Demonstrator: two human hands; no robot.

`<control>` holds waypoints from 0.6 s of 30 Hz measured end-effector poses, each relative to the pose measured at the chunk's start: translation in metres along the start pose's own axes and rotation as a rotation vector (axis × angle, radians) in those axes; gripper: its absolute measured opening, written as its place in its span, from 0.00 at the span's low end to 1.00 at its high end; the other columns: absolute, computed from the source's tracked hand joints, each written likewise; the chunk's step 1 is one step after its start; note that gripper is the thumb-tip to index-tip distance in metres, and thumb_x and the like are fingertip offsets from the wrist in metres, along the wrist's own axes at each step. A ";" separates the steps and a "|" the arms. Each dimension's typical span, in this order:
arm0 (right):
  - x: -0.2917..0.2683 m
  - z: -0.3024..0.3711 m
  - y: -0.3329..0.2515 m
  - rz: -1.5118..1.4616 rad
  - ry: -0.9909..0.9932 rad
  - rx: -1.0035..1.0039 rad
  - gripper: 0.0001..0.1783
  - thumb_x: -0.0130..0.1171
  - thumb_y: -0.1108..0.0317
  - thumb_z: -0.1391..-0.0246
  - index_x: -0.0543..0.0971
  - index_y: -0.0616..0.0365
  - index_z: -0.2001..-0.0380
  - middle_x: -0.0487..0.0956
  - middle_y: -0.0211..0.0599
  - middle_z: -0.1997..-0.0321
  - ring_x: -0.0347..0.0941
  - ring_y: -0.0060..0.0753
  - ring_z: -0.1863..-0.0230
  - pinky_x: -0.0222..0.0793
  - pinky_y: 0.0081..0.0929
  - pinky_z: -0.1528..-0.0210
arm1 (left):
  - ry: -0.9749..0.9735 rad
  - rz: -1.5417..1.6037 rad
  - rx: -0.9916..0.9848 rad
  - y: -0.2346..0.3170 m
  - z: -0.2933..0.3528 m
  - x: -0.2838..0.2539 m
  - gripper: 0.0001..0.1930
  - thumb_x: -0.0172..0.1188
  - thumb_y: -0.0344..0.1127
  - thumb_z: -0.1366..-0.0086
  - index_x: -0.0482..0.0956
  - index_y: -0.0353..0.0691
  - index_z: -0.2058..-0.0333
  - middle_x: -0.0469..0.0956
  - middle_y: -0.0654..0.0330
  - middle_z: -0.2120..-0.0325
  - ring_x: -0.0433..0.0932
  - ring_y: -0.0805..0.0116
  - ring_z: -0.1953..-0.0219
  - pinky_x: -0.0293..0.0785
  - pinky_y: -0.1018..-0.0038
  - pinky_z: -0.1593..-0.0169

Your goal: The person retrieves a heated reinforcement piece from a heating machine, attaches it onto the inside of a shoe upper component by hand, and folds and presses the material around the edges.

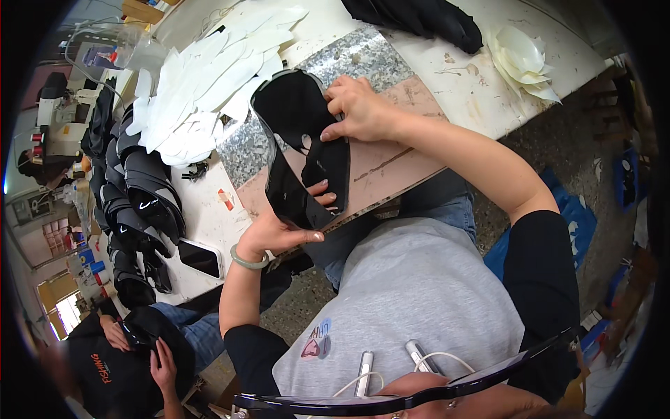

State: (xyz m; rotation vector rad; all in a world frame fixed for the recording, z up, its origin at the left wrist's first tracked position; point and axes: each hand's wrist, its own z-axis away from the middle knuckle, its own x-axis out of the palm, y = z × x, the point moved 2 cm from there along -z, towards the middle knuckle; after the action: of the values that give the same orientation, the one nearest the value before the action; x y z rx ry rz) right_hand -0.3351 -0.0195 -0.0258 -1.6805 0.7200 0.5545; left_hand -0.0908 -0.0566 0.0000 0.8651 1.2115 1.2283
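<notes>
A black shoe upper (289, 105) lies over a pink and speckled board (391, 167) on the table in front of me. My left hand (279, 227), with a pale bangle on its wrist, grips the upper's near end. Its thumb rests outside the edge, and its fingertips show through the gap in the piece. My right hand (359, 108) pinches the right edge of the same upper between thumb and bent fingers. Part of each hand's fingers is hidden by the black material.
White cut pieces (216, 77) spread at the far left. Stacked black shoe uppers (143, 188) and a phone (200, 258) lie left. Black cloth (419, 21) and curled cream pieces (520, 63) are at the back. A co-worker's hands (164, 363) hold something black, lower left.
</notes>
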 end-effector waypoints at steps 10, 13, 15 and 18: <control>0.006 0.006 0.006 0.017 0.105 -0.029 0.27 0.67 0.64 0.61 0.70 0.63 0.57 0.68 0.42 0.52 0.58 0.47 0.45 0.52 0.39 0.43 | 0.225 0.507 -0.112 -0.017 0.055 -0.040 0.44 0.58 0.55 0.42 0.49 0.32 0.38 0.73 0.50 0.54 0.73 0.65 0.50 0.61 0.68 0.43; 0.007 0.007 0.002 -0.046 0.145 -0.040 0.26 0.66 0.70 0.61 0.70 0.64 0.57 0.67 0.43 0.52 0.58 0.48 0.45 0.54 0.37 0.43 | 0.607 0.027 -0.216 0.011 0.041 -0.104 0.39 0.57 0.50 0.39 0.50 0.35 0.37 0.73 0.49 0.54 0.74 0.64 0.54 0.65 0.68 0.46; 0.005 0.004 -0.001 -0.032 0.159 0.035 0.22 0.65 0.73 0.63 0.71 0.63 0.61 0.68 0.43 0.53 0.59 0.48 0.46 0.55 0.37 0.44 | 0.619 -0.379 -0.262 0.063 -0.008 -0.116 0.38 0.62 0.44 0.42 0.54 0.37 0.38 0.71 0.48 0.52 0.73 0.59 0.52 0.64 0.67 0.44; 0.001 -0.004 -0.004 -0.031 0.127 -0.020 0.14 0.60 0.76 0.63 0.76 0.61 0.68 0.71 0.41 0.57 0.61 0.47 0.50 0.57 0.39 0.46 | 0.376 -0.980 0.154 0.076 -0.074 -0.110 0.38 0.68 0.35 0.51 0.61 0.44 0.40 0.67 0.50 0.47 0.66 0.54 0.46 0.59 0.66 0.40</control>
State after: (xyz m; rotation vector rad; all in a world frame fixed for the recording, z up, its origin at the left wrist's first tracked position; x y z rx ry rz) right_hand -0.3315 -0.0236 -0.0230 -1.7542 0.7808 0.4370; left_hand -0.1704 -0.1586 0.0810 0.0568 1.7459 0.4908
